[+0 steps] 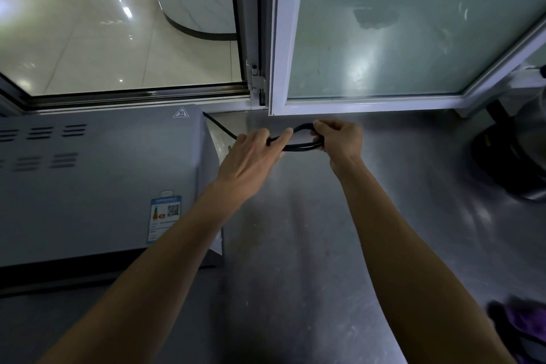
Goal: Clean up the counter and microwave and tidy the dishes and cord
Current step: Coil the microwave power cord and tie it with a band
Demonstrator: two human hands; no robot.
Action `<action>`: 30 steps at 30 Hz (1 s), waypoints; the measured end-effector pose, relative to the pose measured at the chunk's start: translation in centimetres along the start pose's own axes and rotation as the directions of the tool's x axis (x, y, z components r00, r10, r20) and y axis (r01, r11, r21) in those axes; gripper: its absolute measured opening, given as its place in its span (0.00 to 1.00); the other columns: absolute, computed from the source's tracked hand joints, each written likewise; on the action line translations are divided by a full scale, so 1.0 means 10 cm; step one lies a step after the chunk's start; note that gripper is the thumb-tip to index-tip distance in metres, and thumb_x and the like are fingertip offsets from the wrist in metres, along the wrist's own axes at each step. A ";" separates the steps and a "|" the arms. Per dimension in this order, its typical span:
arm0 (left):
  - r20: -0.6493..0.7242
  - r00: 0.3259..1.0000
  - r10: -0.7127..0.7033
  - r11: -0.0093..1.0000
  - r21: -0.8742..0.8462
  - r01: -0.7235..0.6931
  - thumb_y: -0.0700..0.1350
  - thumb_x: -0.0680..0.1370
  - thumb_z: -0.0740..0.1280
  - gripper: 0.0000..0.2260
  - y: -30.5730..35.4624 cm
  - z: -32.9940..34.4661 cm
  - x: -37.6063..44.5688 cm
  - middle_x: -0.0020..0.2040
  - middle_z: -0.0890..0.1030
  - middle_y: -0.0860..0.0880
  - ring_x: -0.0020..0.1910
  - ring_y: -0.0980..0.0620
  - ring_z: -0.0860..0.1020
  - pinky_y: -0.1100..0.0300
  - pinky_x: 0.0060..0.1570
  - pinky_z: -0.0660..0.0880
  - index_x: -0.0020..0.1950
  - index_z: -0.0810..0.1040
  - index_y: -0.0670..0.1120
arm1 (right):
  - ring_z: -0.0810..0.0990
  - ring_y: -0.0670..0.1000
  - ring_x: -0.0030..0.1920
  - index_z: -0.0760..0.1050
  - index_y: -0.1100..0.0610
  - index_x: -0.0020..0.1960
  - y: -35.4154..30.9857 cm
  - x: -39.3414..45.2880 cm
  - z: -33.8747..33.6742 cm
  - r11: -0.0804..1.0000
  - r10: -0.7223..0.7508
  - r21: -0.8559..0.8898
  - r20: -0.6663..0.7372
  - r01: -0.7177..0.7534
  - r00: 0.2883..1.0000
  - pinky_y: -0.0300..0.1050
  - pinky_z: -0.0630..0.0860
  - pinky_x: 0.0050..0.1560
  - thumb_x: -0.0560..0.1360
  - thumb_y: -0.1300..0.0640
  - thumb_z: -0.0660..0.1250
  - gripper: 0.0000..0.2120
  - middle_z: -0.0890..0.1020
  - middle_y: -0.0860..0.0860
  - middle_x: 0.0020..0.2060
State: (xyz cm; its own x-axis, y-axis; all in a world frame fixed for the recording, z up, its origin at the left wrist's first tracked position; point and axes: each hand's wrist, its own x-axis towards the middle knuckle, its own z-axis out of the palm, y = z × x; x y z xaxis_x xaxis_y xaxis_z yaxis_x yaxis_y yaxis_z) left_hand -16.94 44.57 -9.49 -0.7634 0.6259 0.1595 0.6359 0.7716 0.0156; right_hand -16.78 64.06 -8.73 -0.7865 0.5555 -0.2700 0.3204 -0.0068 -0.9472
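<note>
A black power cord (301, 145) runs out from behind the grey microwave (97, 180) on the left and is folded into a small loop above the steel counter (310, 230). My left hand (254, 156) grips the left end of the loop, fingers closed over it. My right hand (339, 136) pinches the right end of the loop between thumb and fingers. Both hands are just right of the microwave's back corner, near the window sill.
An open window frame (257, 38) and a frosted pane (413, 32) stand right behind the hands. A dark rounded appliance (508, 156) sits at the counter's right edge. A purple cloth (526, 322) lies at the lower right.
</note>
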 end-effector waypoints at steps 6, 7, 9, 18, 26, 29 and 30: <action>-0.008 1.000 -0.026 0.999 -0.034 0.026 0.48 0.84 0.58 0.21 0.00 -0.01 -0.02 0.49 0.72 0.44 0.45 0.46 0.73 0.49 0.49 0.72 0.77 0.62 0.45 | 0.80 0.48 0.32 0.83 0.63 0.51 -0.04 -0.05 0.02 0.998 -0.063 -0.026 0.000 0.063 0.998 0.43 0.81 0.39 0.77 0.61 0.70 0.06 0.86 0.59 0.40; -0.007 0.999 -0.031 0.999 -0.041 0.031 0.48 0.84 0.58 0.21 0.00 -0.01 -0.02 0.49 0.73 0.44 0.45 0.46 0.74 0.50 0.50 0.73 0.77 0.63 0.45 | 0.80 0.48 0.33 0.83 0.62 0.51 -0.04 -0.06 0.00 0.997 -0.071 -0.035 0.002 0.071 0.997 0.43 0.81 0.40 0.78 0.61 0.70 0.06 0.86 0.59 0.40; -0.011 0.999 -0.040 0.998 -0.057 0.040 0.49 0.84 0.58 0.21 0.00 -0.01 -0.02 0.50 0.74 0.43 0.46 0.45 0.75 0.50 0.50 0.73 0.76 0.63 0.45 | 0.82 0.48 0.34 0.83 0.62 0.53 -0.03 -0.08 -0.04 0.994 -0.088 -0.060 0.006 0.088 0.996 0.42 0.82 0.40 0.78 0.61 0.70 0.07 0.85 0.58 0.40; 0.035 0.988 -0.151 0.981 -0.118 0.154 0.51 0.85 0.54 0.22 0.00 -0.04 0.00 0.54 0.73 0.44 0.48 0.45 0.73 0.51 0.50 0.72 0.79 0.60 0.48 | 0.79 0.36 0.40 0.82 0.53 0.54 -0.26 -0.17 -0.20 0.889 -0.257 -0.356 0.133 0.288 0.957 0.22 0.70 0.38 0.79 0.56 0.67 0.07 0.83 0.43 0.43; -0.158 0.947 -0.279 0.910 -0.359 0.208 0.47 0.84 0.60 0.19 -0.02 -0.39 0.12 0.47 0.74 0.43 0.44 0.43 0.75 0.51 0.43 0.70 0.75 0.69 0.46 | 0.80 0.33 0.47 0.83 0.54 0.55 -0.76 -0.32 -0.13 0.793 -0.504 -0.317 0.138 0.520 0.852 0.21 0.70 0.46 0.78 0.57 0.68 0.07 0.85 0.43 0.46; -0.196 0.918 -0.344 0.858 -0.462 0.223 0.46 0.83 0.61 0.19 -0.05 -0.50 0.14 0.44 0.71 0.45 0.42 0.42 0.75 0.49 0.40 0.73 0.74 0.70 0.46 | 0.79 0.32 0.47 0.83 0.54 0.55 -0.98 -0.36 -0.08 0.759 -0.571 -0.290 0.135 0.584 0.810 0.21 0.70 0.47 0.78 0.58 0.68 0.08 0.85 0.44 0.46; -0.211 0.902 -0.376 0.833 -0.504 0.229 0.46 0.83 0.61 0.19 -0.07 -0.52 0.14 0.43 0.70 0.46 0.42 0.42 0.75 0.50 0.39 0.72 0.74 0.70 0.47 | 0.79 0.32 0.48 0.83 0.54 0.55 -1.06 -0.37 -0.06 0.746 -0.589 -0.286 0.141 0.602 0.796 0.21 0.71 0.47 0.78 0.58 0.69 0.08 0.85 0.44 0.46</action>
State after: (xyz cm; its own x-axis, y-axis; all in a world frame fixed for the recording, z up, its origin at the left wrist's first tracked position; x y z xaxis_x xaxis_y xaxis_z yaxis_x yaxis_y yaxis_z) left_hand -17.89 44.32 -4.11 -0.9040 0.2511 0.3461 0.4119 0.7290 0.5468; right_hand -16.90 62.55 2.43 -0.8890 0.3292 0.3182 -0.0835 0.5667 -0.8197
